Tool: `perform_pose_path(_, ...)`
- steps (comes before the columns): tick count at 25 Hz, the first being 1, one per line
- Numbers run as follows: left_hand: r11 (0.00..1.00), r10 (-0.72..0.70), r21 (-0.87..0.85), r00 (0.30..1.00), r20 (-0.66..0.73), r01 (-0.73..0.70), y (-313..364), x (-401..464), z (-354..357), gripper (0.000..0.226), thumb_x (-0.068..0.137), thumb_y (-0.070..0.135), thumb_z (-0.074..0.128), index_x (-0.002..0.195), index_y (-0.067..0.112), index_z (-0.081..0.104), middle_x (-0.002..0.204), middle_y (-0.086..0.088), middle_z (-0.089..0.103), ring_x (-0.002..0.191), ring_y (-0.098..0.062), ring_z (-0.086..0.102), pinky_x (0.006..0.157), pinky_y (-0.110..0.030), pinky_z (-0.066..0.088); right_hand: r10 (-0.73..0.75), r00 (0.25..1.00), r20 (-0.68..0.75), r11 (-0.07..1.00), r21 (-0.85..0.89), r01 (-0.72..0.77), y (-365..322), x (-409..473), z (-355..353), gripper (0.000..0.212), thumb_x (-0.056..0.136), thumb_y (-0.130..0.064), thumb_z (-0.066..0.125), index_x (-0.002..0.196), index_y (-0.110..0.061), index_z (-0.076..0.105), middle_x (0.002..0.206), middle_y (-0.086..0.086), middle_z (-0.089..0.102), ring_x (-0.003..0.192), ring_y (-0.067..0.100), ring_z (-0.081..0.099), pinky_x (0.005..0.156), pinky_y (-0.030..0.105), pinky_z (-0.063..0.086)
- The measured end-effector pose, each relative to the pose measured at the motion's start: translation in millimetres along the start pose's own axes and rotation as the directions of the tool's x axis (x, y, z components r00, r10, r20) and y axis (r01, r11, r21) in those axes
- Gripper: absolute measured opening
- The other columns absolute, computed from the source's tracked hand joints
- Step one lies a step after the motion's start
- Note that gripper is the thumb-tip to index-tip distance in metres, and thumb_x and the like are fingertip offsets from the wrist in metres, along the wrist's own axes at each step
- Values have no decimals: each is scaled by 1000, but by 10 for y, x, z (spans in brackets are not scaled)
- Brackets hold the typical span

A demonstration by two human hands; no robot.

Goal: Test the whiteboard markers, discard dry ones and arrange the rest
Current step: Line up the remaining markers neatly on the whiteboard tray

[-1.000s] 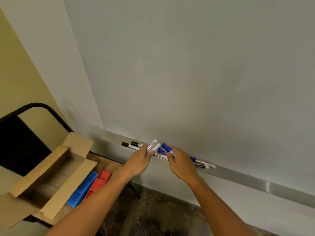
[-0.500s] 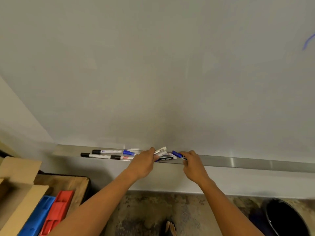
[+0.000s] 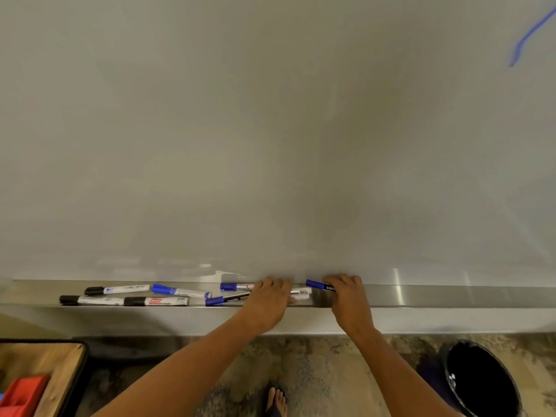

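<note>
Several capped markers lie on the metal tray under the whiteboard: black-capped ones at the left, a blue-capped one, another blue-capped one. My left hand reaches into the tray, fingers curled over white markers whose ends stick out to its right. My right hand grips a blue-capped black marker, cap pointing left, just above the tray.
A black waste bin stands on the floor at lower right. A wooden surface with a red holder is at lower left. A blue stroke marks the board's upper right. My sandalled foot is below.
The view has swung right and the cardboard box has left the frame. Both hands have come down to the tray. My right hand still holds the blue-capped marker.
</note>
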State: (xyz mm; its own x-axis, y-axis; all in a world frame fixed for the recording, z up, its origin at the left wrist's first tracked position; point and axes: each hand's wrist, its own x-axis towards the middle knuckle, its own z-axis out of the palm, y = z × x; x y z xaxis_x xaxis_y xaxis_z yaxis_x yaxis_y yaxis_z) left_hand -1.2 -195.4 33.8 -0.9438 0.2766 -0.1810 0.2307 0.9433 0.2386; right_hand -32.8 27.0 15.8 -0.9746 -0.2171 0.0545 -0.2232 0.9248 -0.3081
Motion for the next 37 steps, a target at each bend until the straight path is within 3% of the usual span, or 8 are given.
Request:
perform_pose_path(7,977,33,212,999,-4,-31,282,312,313,38,105,37,35,131,11,46,132,-13,56,122,-32,49,108,-46,35,-60,997,-52,997,-43,58,248,66,142,32,75,-11,83,103,-26,76,97,-5,75,90,24,59,71,37,53)
perform_pose_path(10,982,26,188,998,-51,-16,252,315,426,37,103,41,42,125,13,52,127,-10,59,118,-31,54,105,-45,40,-65,996,-64,998,-27,64,281,27,231,38,72,-10,85,107,-25,76,98,-5,75,87,23,56,70,35,51)
perform_pose_path(14,993,31,114,998,-58,-24,211,289,416,38,84,43,72,112,18,64,112,-3,66,105,-25,64,94,-40,51,-53,993,-103,999,0,53,308,-44,292,35,74,-9,84,105,-23,77,103,-2,71,91,24,58,73,36,53)
perform_pose_path(19,997,40,77,995,-95,-33,182,236,392,44,93,32,64,133,20,51,135,-3,54,127,-24,49,113,-40,35,35,987,-159,992,125,-15,225,-110,263,26,82,-8,77,104,-21,73,108,1,66,97,25,57,79,40,56)
perform_pose_path(23,999,-12,49,984,-180,21,196,127,265,38,92,38,64,125,20,59,126,-2,61,119,-24,55,106,-40,42,-17,971,-237,967,243,76,11,-107,250,19,90,-18,61,107,-17,71,106,0,65,96,22,54,80,39,54)
perform_pose_path(25,997,-67,5,962,-265,71,171,25,225,34,90,42,64,118,22,63,117,2,64,111,-22,58,98,-38,47,-97,961,-258,939,297,174,-165,-94,267,22,93,-20,57,108,-16,71,106,-1,66,96,20,54,81,37,52)
perform_pose_path(30,965,-256,-168,876,-408,204,42,-313,56,27,92,40,51,113,28,62,114,9,61,107,-14,52,94,-32,41,-226,944,-240,860,406,309,-723,-89,333,26,95,-24,52,113,-17,70,109,-3,65,101,18,54,86,33,50)
perform_pose_path(37,868,-497,-286,726,-476,406,-330,-1016,-120,30,93,39,47,118,30,61,117,12,61,109,-11,52,93,-29,43,-429,895,-122,761,485,431,-1468,-134,480,26,96,-24,52,118,-22,67,114,-6,62,108,15,53,91,37,52)
